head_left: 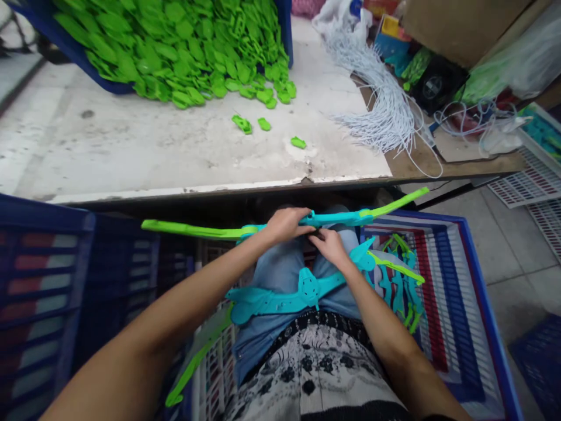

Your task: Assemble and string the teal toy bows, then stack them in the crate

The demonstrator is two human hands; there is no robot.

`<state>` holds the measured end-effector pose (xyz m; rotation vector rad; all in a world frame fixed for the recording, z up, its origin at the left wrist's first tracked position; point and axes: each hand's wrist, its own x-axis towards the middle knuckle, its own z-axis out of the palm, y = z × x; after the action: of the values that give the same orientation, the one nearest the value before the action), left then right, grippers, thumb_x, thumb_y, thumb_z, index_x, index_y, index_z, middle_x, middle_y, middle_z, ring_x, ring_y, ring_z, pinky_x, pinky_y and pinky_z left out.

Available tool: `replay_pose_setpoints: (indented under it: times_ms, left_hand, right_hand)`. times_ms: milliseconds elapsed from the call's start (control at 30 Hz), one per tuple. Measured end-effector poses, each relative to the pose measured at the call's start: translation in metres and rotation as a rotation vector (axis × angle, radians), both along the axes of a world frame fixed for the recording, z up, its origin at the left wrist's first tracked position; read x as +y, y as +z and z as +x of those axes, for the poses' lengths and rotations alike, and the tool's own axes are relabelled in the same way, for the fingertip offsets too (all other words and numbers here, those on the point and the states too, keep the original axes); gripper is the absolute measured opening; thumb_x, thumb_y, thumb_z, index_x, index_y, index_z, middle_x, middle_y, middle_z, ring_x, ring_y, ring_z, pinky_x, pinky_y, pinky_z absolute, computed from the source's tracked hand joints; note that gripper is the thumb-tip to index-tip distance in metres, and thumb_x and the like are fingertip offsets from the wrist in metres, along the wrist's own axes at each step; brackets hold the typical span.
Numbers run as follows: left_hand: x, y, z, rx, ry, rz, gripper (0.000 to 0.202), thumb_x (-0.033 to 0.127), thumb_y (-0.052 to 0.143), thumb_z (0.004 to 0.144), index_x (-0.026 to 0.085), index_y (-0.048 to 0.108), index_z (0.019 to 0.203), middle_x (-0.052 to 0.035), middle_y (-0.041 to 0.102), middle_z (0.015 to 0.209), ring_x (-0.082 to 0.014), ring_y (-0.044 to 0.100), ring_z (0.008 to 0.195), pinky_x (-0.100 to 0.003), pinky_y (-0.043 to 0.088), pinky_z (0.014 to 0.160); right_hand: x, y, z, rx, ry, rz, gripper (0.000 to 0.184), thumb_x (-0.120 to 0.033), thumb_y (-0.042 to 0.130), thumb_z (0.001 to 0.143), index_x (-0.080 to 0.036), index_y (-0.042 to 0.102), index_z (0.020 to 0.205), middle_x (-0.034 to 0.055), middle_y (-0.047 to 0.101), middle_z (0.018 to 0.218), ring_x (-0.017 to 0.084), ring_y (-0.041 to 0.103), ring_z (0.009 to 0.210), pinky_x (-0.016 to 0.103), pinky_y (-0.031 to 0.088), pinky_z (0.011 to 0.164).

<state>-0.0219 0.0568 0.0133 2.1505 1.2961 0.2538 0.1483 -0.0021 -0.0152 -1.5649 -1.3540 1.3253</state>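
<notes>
Above my knees is a toy bow of turquoise plastic with lime-green limbs (342, 218), lying crosswise. My left hand (286, 225) wraps round its turquoise middle from above. Just below that middle, the fingers of my right hand (329, 245) are pinched together near my left fingertips; what they hold, if anything, is hidden. Across my lap rests a second toy bow (272, 301), its round hub upward and its green limbs reaching out to both sides. My right forearm passes over part of it.
A blue bin (287, 35) spills green plastic pieces (188, 52) onto the worktable (131, 146). White cords (385, 111) lie at the table's right. A blue-rimmed basket (475, 280) with several bows stands at my right; blue crates (79, 280) stand at my left.
</notes>
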Motion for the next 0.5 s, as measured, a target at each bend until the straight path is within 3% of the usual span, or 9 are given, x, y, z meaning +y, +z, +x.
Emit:
replay_pose_setpoints:
  times_ms: [67,133,233,267,333,433,500]
  left_hand:
    - [-0.018,0.003,0.003,0.108,0.014,0.135,0.042,0.038,0.061,0.086,0.016,0.059,0.123,-0.0113,0.067,0.104,-0.0234,0.061,0.087,-0.031,0.045,0.071]
    - [-0.039,0.001,0.009,0.214,-0.002,0.226,0.043,0.029,0.054,0.091,0.021,0.052,0.133,-0.0135,0.063,0.116,-0.0257,0.060,0.097,-0.035,0.047,0.079]
    - [-0.067,-0.009,0.019,0.265,-0.040,0.288,0.045,0.023,0.051,0.092,0.026,0.050,0.136,-0.0161,0.054,0.131,-0.0286,0.057,0.106,-0.043,0.048,0.087]
    - [-0.074,-0.012,0.022,0.243,-0.043,0.296,0.046,0.024,0.053,0.091,0.027,0.050,0.137,-0.0168,0.049,0.136,-0.0303,0.055,0.110,-0.045,0.048,0.089]
    - [-0.085,-0.016,0.025,0.162,-0.026,0.288,0.048,0.029,0.059,0.088,0.025,0.052,0.135,-0.0184,0.043,0.142,-0.0344,0.051,0.117,-0.051,0.047,0.094]
    - [-0.089,-0.016,0.023,-0.014,0.089,0.216,0.049,0.033,0.062,0.085,0.020,0.057,0.131,-0.0211,0.043,0.142,-0.0380,0.045,0.126,-0.054,0.042,0.103]
    - [-0.083,-0.014,0.018,-0.168,0.228,0.124,0.050,0.034,0.063,0.082,0.019,0.059,0.129,-0.0209,0.046,0.140,-0.0379,0.045,0.128,-0.052,0.040,0.107]
  right_hand:
    - [0.005,0.028,0.011,-0.090,0.118,0.047,0.022,-0.029,0.072,0.065,-0.020,0.056,0.053,-0.0014,0.054,0.049,0.016,0.049,0.051,0.031,0.042,0.057]
    - [0.022,0.057,0.018,-0.141,0.174,0.117,0.016,-0.031,0.066,0.074,-0.020,0.063,0.062,0.0010,0.060,0.058,0.020,0.056,0.060,0.034,0.046,0.066]
    - [0.078,0.089,0.006,-0.357,0.147,0.439,0.024,-0.035,0.049,0.090,-0.019,0.067,0.085,0.0061,0.065,0.085,0.024,0.060,0.089,0.040,0.046,0.089]
    - [0.103,0.092,-0.003,-0.486,0.149,0.590,0.025,-0.033,0.047,0.092,-0.018,0.067,0.092,0.0083,0.064,0.094,0.025,0.058,0.098,0.042,0.043,0.095]
    - [0.155,0.089,-0.024,-0.656,0.193,0.724,0.022,-0.033,0.053,0.091,-0.016,0.065,0.099,0.0114,0.061,0.104,0.028,0.055,0.107,0.046,0.042,0.099]
    - [0.215,0.072,-0.051,-0.724,0.281,0.777,0.025,-0.035,0.056,0.092,-0.011,0.061,0.096,0.0139,0.057,0.106,0.031,0.051,0.111,0.051,0.042,0.098]
    - [0.231,0.067,-0.058,-0.732,0.329,0.771,0.022,-0.032,0.054,0.093,-0.011,0.060,0.092,0.0128,0.057,0.102,0.030,0.051,0.110,0.052,0.042,0.098]
